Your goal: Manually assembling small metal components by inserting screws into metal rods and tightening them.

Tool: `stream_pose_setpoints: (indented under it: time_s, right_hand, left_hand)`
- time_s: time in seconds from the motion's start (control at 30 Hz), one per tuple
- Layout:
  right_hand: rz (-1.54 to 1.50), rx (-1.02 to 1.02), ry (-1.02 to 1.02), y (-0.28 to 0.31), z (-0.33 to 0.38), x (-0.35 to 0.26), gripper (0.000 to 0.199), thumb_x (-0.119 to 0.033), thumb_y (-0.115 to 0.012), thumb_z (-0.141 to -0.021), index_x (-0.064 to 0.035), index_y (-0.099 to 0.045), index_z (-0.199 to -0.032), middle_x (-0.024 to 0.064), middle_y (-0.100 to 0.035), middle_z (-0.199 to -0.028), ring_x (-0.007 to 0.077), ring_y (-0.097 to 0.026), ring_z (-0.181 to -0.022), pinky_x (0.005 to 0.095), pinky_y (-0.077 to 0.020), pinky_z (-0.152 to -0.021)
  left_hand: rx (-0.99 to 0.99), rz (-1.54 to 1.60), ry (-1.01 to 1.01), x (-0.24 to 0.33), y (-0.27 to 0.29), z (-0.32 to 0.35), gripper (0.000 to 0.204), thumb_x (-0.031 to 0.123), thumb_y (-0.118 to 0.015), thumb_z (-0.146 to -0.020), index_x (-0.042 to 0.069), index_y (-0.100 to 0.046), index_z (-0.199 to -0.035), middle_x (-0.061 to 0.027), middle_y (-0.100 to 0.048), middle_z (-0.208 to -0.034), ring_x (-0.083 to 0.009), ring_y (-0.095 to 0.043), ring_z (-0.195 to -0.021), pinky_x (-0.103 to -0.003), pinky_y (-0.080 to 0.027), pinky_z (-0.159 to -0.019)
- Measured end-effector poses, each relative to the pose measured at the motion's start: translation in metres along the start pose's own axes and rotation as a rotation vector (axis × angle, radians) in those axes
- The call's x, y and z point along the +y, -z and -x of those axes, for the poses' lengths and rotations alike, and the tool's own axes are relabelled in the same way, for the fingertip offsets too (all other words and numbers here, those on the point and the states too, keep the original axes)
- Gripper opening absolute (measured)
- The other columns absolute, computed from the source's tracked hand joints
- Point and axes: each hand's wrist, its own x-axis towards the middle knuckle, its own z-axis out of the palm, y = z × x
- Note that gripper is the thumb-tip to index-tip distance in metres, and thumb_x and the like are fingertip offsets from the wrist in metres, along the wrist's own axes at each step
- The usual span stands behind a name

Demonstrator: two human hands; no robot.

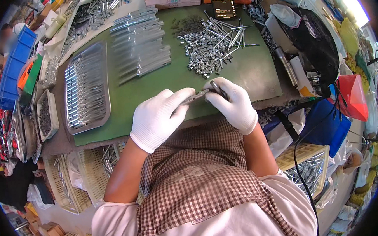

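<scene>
Both of my hands wear white knit gloves and meet over the front of the green mat point(256, 80). My left hand point(156, 118) pinches a slim silvery metal piece point(194, 98) between thumb and fingers. A short dark-grey metal tube point(215, 88) is gripped in my right hand point(235, 108), close against the tip of that piece; I cannot tell if they are joined. Just beyond lie a pile of small metal fittings point(202, 51) and several thin headed rods point(236, 38). Left of them, metal tubes point(143, 55) lie in a stacked row.
A clear plastic tray point(108, 104) of similar metal parts sits at the mat's left. A pink box point(173, 1) and a lit phone point(222, 1) stand at the back. Blue bins point(14, 69) are at far left; a black mesh bag point(313, 43) is at right. Crates point(306, 166) sit below.
</scene>
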Motion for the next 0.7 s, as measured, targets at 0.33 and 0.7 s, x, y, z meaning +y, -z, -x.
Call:
stream_pose_setpoints:
  time_s: [0.33, 0.7]
  right_hand:
    - [0.011, -0.005, 0.085, 0.0009, 0.0001, 0.0032, 0.021, -0.009, -0.072, -0.092, -0.0009, -0.068, -0.111, 0.0102, -0.067, -0.089, 0.0170, -0.062, -0.078, 0.0295, -0.0523, -0.077]
    - [-0.010, 0.081, 0.041, 0.0065, -0.0006, 0.0023, 0.016, -0.007, -0.071, -0.093, -0.0001, -0.071, -0.108, 0.0058, -0.068, -0.084, 0.0094, -0.060, -0.075, 0.0261, -0.0518, -0.073]
  left_hand:
    - [-0.020, 0.008, 0.029, 0.0028, 0.0013, -0.0002, 0.029, 0.017, -0.073, -0.087, 0.019, -0.073, -0.115, -0.0060, -0.066, -0.083, -0.0260, -0.068, -0.072, -0.036, -0.054, -0.065]
    - [-0.047, -0.122, 0.010, 0.0043, -0.0018, 0.0021, 0.024, 0.020, -0.071, -0.089, 0.023, -0.072, -0.112, -0.0068, -0.062, -0.080, -0.0266, -0.066, -0.067, -0.038, -0.053, -0.061]
